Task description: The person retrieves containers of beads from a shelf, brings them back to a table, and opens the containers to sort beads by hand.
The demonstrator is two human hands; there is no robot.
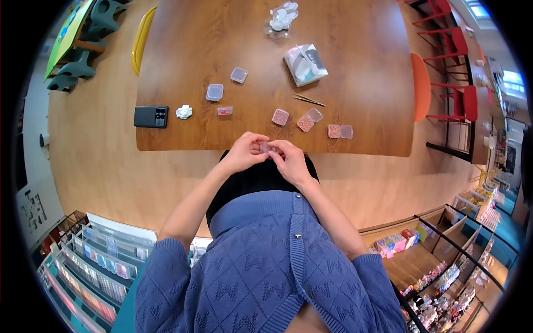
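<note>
At the table's front edge my left hand (245, 151) and my right hand (288, 161) meet, both closed on a small clear plastic piece (265, 147), partly hidden by the fingers. Beyond them on the wooden table (183, 61) stands a box of pink beads (280, 117). To its right are two opened boxes of orange-pink beads (305, 123), (334, 131) with their lids folded back. A small clear box with a red label (224, 111) lies to the left, with two clear boxes (215, 92), (239, 75) behind it.
A black phone (150, 116) and a crumpled white tissue (184, 112) lie at the left. Tweezers (308, 100) rest below a tissue pack (306, 65). A white paw-shaped item (283, 18) is at the far side. An orange chair (421, 87) touches the right edge.
</note>
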